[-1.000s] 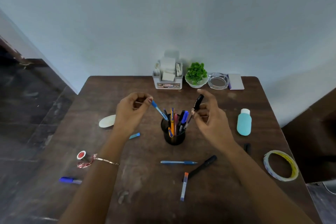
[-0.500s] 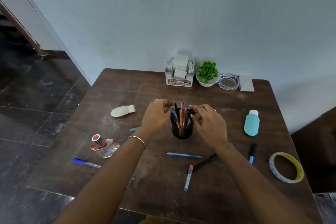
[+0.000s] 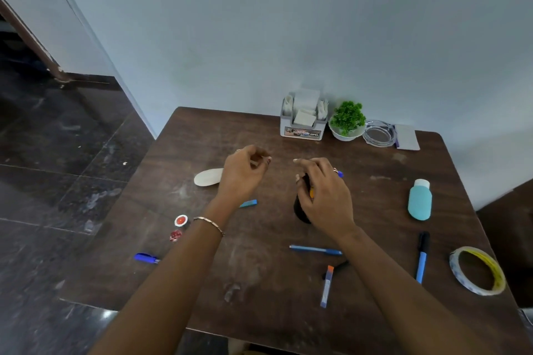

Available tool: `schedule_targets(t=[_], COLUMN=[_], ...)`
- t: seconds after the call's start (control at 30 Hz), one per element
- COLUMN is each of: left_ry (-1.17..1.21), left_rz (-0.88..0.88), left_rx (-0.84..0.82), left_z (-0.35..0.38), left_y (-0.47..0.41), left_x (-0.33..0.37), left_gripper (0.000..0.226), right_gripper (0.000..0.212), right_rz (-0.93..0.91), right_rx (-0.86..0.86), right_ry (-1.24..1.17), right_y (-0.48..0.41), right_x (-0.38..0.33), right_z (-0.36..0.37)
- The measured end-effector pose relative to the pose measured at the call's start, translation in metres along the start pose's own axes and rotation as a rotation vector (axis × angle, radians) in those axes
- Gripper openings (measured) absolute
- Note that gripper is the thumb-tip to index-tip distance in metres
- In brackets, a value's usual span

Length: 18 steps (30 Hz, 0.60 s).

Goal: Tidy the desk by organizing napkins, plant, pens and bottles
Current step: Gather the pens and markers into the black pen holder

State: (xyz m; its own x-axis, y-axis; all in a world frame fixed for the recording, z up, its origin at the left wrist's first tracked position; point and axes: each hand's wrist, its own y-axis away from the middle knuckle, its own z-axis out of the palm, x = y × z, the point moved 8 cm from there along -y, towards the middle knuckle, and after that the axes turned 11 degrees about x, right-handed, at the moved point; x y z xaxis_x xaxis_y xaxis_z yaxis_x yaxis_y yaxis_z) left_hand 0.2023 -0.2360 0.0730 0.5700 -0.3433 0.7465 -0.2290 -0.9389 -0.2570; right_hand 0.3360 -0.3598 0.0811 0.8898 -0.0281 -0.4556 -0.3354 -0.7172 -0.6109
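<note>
Hands: right hand [image 3: 324, 196] curled over the top of the black pen holder [image 3: 300, 212], fingers wrapped on its rim and on the pens standing in it; only a dark sliver of the holder and an orange tip show under the palm. Left hand [image 3: 245, 171] hovers just left of the holder, fingers loosely curled, thumb near forefinger, nothing visible in the pinch; whether it is fully closed cannot be told.

Pen holder: upright, mid-desk [image 3: 202, 138], between the two hands.

Loose pens, working outward:
- blue pen [image 3: 315, 250], just in front of the holder, long axis left to right, tip to the right, passing under the right forearm. Nearest loose item; the right hand is the closer one.
- orange-capped pen [image 3: 327, 287], further toward the near edge, long axis roughly front to back.
- black-and-blue marker [image 3: 422, 256], well to the right, long axis front to back.
- blue cap piece [image 3: 248, 203], just below the left hand.
- dark blue pen [image 3: 145, 257], far left, near the desk edge; left hand nearer.

Bottles: teal bottle [image 3: 419, 200], lying right; cream bottle [image 3: 209, 177], lying left.

Back edge: napkin box [image 3: 302, 121], plant [image 3: 347, 121], side by side.
</note>
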Motion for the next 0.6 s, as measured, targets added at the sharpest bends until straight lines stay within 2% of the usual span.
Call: schedule_targets(t=[0.13, 0.27, 0.47, 0.6], left_ry=[0.017, -0.032, -0.126, -0.25], left_rz=[-0.102, -0.175, -0.431, -0.688], left_rx=[0.083, 0.132, 0.168, 0.142], left_z=[-0.059, -0.111, -0.159, -0.167], left_y=[-0.01, -0.004, 0.042, 0.092], left_x=[-0.041, -0.086, -0.178, -0.239], left_gripper=[0.01, 0.01, 0.008, 0.023], right_gripper=[0.023, 0.019, 0.039, 0.038], right_rz=[-0.052, -0.036, -0.021, -0.059], right_rx=[-0.069, -0.273, -0.588, -0.571], right_ry=[-0.037, -0.047, 0.073, 0.113], right_y=[-0.001, 0.012, 0.046, 0.054], right_x=[-0.034, -0.043, -0.042, -0.042], right_z=[0.039, 0.098, 0.17, 0.188])
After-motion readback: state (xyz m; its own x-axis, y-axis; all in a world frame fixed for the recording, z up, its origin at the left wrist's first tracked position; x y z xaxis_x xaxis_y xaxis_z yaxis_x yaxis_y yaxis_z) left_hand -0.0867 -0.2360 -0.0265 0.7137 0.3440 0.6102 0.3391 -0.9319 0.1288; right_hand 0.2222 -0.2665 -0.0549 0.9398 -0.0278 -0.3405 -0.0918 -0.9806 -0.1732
